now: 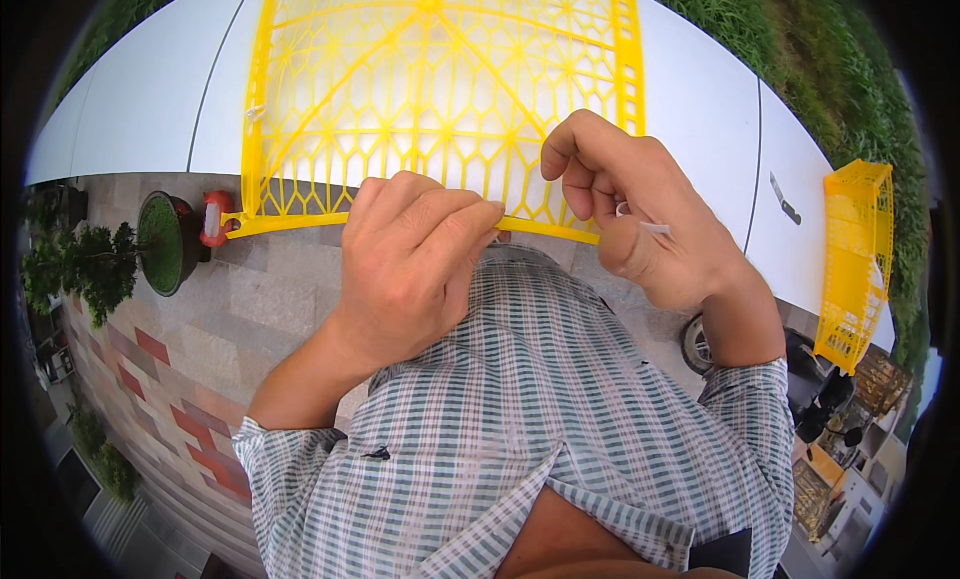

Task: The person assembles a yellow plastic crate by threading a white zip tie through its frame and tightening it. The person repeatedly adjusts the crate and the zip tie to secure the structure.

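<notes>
Yellow plastic lattice panel: lies at upper centre of frame, on a white worktop. Pattern of elongated cells with ribs radiating from a hub near the top edge. Near rim projects past the worktop's edge, toward the wearer. A small white tie sits on the panel's left side bar.

Left hand, centre of frame: fingers curled over the near rim; grip pinching the rim between thumb and index finger, thumb partly hidden.

Right hand, right of centre, by the panel's lower right corner: thumb and index finger apart, other fingers curled inward. A thin white strip runs beside the thumb; whether the curled fingers clasp it cannot be told, so the state of this grip is uncertain.

Worktop: dark seams at upper left and right; dark latch on its right part. Yellow openwork crate at right edge of frame.

Below: wearer's checked shirt, lower centre. Grey paving with red blocks, left. Potted shrub in a dark pot, left; red object beside the pot, kind unclear. Grass, upper right.
</notes>
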Motion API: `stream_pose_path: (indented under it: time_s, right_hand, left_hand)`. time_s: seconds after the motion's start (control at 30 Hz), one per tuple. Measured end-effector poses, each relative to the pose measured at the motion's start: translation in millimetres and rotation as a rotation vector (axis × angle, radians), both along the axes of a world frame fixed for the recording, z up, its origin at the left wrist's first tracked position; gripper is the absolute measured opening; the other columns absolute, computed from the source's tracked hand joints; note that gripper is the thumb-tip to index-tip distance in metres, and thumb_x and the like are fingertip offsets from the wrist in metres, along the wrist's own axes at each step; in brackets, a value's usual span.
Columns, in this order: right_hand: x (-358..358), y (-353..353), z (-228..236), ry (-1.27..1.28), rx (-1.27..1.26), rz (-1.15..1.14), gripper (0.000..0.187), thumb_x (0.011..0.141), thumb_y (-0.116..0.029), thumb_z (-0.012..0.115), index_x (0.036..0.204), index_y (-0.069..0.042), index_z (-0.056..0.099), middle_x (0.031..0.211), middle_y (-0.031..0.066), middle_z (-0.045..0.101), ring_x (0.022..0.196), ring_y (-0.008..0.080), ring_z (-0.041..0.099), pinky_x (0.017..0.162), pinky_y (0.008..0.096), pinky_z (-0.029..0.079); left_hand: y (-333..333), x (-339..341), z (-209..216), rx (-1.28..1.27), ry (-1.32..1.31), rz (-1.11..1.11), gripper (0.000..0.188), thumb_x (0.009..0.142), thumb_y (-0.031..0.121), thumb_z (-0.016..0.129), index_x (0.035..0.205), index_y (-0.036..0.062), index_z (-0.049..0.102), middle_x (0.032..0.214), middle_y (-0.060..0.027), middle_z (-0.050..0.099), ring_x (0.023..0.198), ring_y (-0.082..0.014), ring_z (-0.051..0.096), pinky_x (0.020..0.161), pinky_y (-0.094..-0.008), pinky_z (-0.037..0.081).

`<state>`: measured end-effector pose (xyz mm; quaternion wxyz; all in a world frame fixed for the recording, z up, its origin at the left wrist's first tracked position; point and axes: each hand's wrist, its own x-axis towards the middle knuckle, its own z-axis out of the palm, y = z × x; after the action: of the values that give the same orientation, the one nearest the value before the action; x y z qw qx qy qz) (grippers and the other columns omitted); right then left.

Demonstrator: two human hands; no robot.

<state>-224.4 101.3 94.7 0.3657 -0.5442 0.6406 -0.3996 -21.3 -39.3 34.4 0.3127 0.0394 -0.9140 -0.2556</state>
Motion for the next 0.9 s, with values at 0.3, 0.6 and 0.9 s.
stream_pose_path:
  time_s: [0.3, 0.6, 0.9]
  right_hand:
    - [9, 36, 9, 0.361, -0.041, -0.098, 0.069, 0.1, -0.069, 0.048, 0.107, 0.0, 0.052, 0.074, 0.0065, 0.042, 0.06, 0.018, 0.04, 0.056, 0.0333, 0.035]
    - [27, 41, -10, 0.473, -0.011, -0.248, 0.045, 0.092, -0.034, 0.081, 0.111, -0.003, 0.055, 0.07, 0.0075, 0.048, 0.054, 0.0214, 0.05, 0.052, 0.0324, 0.037]
    - [22, 39, -5, -0.211, 0.045, -0.12, 0.038, 0.083, -0.011, 0.087, 0.105, -0.004, 0.056, 0.074, -0.0024, 0.054, 0.059, 0.0058, 0.046, 0.051, 0.0248, 0.033]
  left_hand:
    - [-1, -4, 3, 0.054, -0.034, -0.01, 0.029, 0.076, -0.005, 0.077, 0.105, 0.002, 0.074, 0.092, -0.0084, 0.068, 0.079, -0.0267, 0.061, 0.071, -0.0393, 0.043]
    - [-4, -22, 24, 0.144, -0.242, 0.048, 0.022, 0.075, -0.005, 0.078, 0.095, 0.0012, 0.076, 0.084, -0.0113, 0.058, 0.08, -0.0303, 0.059, 0.071, -0.043, 0.047]
    - [-9, -24, 23, 0.126, -0.248, 0.013, 0.017, 0.081, -0.004, 0.076, 0.095, 0.0016, 0.069, 0.085, -0.0129, 0.063, 0.078, -0.0345, 0.061, 0.072, -0.0443, 0.048]
